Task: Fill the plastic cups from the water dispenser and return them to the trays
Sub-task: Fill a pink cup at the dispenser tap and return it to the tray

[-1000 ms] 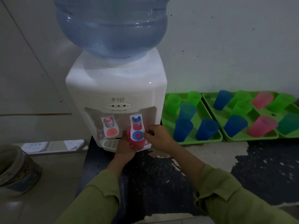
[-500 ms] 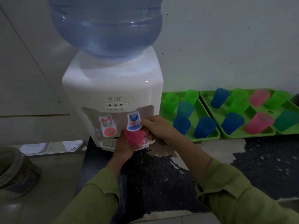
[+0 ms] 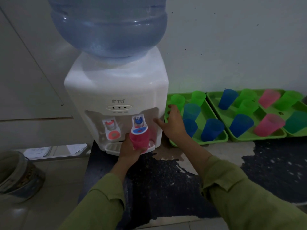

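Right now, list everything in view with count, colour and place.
water dispenser: one, white, centre.
water bottle: one, blue, atop the dispenser.
red tap: one, dispenser front, left.
blue tap: one, dispenser front, right.
trays: two or three, green, right of dispenser.
green cups: five, on trays.
blue cups: five, on trays.
teal cup: one, far right.
pink cups: two, middle tray.
pink cup: one, under blue tap.
container: one, grey, lower left.
left hand: holds the pink cup.
right hand: open, by near tray.
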The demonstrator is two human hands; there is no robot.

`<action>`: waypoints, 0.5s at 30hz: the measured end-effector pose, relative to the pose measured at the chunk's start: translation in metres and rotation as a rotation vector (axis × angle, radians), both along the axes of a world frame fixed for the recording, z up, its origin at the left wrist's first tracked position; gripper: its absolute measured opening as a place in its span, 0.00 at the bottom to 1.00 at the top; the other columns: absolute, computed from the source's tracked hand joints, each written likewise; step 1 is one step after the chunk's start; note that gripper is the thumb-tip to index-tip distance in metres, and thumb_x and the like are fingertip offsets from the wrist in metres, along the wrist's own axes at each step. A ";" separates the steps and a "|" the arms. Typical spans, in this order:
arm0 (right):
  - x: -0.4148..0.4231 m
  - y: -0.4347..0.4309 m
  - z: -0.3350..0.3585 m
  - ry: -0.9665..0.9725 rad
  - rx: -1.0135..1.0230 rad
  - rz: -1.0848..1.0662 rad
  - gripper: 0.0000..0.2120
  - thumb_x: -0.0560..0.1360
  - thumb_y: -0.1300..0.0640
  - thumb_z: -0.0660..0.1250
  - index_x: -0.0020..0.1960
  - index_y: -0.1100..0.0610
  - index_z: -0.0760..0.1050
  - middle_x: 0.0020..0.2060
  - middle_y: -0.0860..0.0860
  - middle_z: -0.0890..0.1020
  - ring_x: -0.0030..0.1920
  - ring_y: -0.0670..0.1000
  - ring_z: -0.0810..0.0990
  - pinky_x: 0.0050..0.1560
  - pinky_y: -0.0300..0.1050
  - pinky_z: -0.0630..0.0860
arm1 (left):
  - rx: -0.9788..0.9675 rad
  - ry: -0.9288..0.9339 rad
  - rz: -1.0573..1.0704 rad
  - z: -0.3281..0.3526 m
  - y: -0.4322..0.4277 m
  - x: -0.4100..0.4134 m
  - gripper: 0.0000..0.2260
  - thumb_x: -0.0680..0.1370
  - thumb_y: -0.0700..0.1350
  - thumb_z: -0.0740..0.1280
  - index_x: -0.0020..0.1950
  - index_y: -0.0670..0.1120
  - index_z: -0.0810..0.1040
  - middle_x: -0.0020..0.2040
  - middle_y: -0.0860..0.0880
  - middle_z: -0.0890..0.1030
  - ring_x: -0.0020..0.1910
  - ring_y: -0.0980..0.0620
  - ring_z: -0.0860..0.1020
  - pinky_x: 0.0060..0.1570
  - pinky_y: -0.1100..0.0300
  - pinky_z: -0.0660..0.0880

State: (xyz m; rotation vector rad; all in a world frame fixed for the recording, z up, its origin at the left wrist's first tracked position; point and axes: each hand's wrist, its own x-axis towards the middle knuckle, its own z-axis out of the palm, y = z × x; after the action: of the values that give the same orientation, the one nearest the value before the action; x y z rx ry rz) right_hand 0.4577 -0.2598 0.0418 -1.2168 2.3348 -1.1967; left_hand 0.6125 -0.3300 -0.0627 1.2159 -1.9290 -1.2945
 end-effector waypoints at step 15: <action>-0.003 -0.009 0.006 0.068 0.096 0.068 0.20 0.73 0.54 0.69 0.56 0.62 0.64 0.49 0.58 0.77 0.48 0.58 0.77 0.41 0.48 0.72 | 0.008 -0.001 -0.003 -0.008 -0.005 -0.001 0.35 0.64 0.39 0.78 0.67 0.45 0.65 0.62 0.47 0.75 0.59 0.50 0.74 0.55 0.61 0.69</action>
State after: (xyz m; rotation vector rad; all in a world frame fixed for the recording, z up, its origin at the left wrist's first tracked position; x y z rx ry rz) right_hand 0.4550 -0.2692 0.0476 -1.3119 2.3488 -1.0252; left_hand 0.6118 -0.3353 -0.0711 1.2178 -1.9292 -1.3042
